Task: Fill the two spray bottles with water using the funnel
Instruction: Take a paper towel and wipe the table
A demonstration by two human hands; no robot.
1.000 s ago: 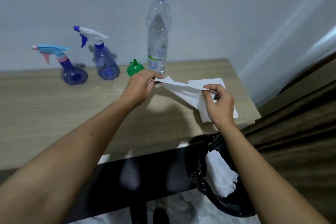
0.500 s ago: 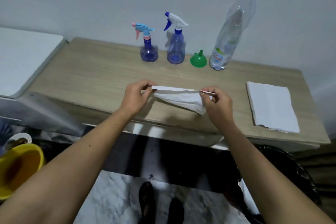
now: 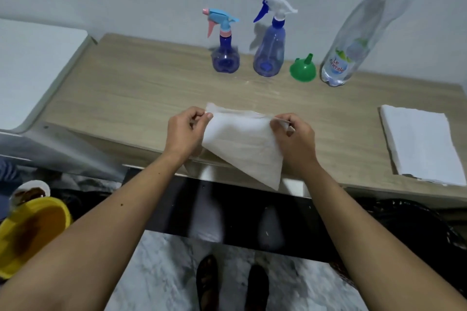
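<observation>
Tabletop (image 3: 131, 98) of pale wood grain carries everything, one surface against the wall. One tall clear water bottle (image 3: 364, 30) stands at the back right, labelled, its cap out of view. One stack of white tissues (image 3: 422, 146) lies flat near the right edge. One loose tissue (image 3: 242, 144) hangs above the front edge, pinched at its upper corners: the left hand (image 3: 185, 134) grips one corner between thumb and curled fingers, the right hand (image 3: 294, 141) likewise. Two translucent blue spray bottles stand at the back: the taller spray bottle (image 3: 269, 55) with a white-and-blue trigger, the squat spray bottle (image 3: 225, 58) with a light-blue-and-pink one. One green funnel (image 3: 302, 70) sits spout-up between the taller one and the water bottle.
</observation>
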